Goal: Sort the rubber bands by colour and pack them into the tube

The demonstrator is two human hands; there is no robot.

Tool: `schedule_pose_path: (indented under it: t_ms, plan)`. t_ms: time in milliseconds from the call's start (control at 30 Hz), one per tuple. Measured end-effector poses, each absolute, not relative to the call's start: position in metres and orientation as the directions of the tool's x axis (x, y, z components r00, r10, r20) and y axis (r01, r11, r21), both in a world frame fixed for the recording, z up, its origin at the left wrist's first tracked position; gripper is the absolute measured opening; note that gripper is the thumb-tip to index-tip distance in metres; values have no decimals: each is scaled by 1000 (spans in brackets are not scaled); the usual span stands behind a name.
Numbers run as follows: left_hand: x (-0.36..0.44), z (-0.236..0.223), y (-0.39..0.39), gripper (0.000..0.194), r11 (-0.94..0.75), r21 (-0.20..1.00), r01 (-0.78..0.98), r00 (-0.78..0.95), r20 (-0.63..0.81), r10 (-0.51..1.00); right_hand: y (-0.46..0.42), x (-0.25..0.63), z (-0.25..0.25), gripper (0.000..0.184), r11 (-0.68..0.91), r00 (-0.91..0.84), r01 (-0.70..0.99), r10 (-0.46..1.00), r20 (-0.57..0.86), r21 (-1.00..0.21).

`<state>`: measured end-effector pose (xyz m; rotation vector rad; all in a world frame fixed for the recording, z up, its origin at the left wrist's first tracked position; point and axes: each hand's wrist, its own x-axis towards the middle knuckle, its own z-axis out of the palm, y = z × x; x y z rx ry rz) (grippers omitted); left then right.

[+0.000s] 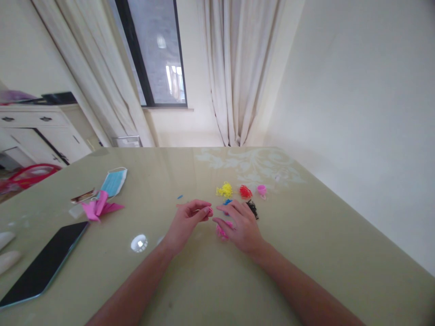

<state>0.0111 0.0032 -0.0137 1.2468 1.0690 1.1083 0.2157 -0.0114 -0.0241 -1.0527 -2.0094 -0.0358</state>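
Over the table, my left hand (185, 222) pinches a small pink loop (210, 211), seemingly a rubber band, between thumb and fingers. My right hand (242, 226) faces it a short gap away, its thumb and fingers apart with nothing visible between them. Below the right hand lies a pile of pink bands (221, 232), partly covered by the thumb. Blue bands (227, 202) show just past its fingers, and black bands (252, 209) sit by its knuckles. Farther back are yellow bands (224, 189), red bands (245, 192) and a small pink cup-like piece (261, 190).
A dark-screened tablet or phone (45, 262) lies at the left. Behind it are a pink folded-paper bird (100, 207) and a blue face mask (114, 182). A small blue piece (180, 197) rests beyond my left hand. A wall (367, 113) borders the table's right side.
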Motion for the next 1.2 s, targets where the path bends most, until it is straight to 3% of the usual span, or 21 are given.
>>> schedule_pose_path:
  t_ms: [233, 367, 433, 533, 600, 667, 967, 1067, 1200]
  plan:
    - [16, -15, 0, 39, 22, 1000, -4, 224, -21, 974, -14, 214, -24, 20, 661, -309, 680, 651, 693, -317]
    - [9, -15, 6, 37, -94, 983, 157, 219, 59, 974, -12, 220, -12, 19, 675, -215, 579, 668, 712, -458]
    - [0, -17, 10, 32, -218, 896, 387, 151, 172, 973, -10, 227, -1, 18, 644, -133, 481, 724, 676, -595]
    - [-14, -23, 16, 24, -301, 613, 730, 93, 347, 933, -6, 238, 14, 19, 583, 1, 341, 784, 621, -737]
    - [-22, -28, 20, 24, -284, 475, 833, 106, 367, 924, -3, 244, 18, 18, 575, 55, 286, 789, 612, -766]
    - [-26, -33, 22, 24, -267, 417, 869, 126, 336, 933, -1, 247, 20, 17, 580, 65, 257, 788, 613, -773]
    - [-30, -38, 29, 17, -267, 433, 861, 155, 277, 948, -3, 247, 23, 21, 574, 47, 237, 799, 599, -784]
    - [-31, -38, 30, 16, -244, 450, 859, 125, 278, 952, 1, 251, 20, 23, 511, -107, 286, 858, 503, -811]
    - [-31, -35, 30, 19, -241, 486, 840, 79, 330, 941, 9, 254, 7, 23, 431, -384, 448, 884, 267, -783]
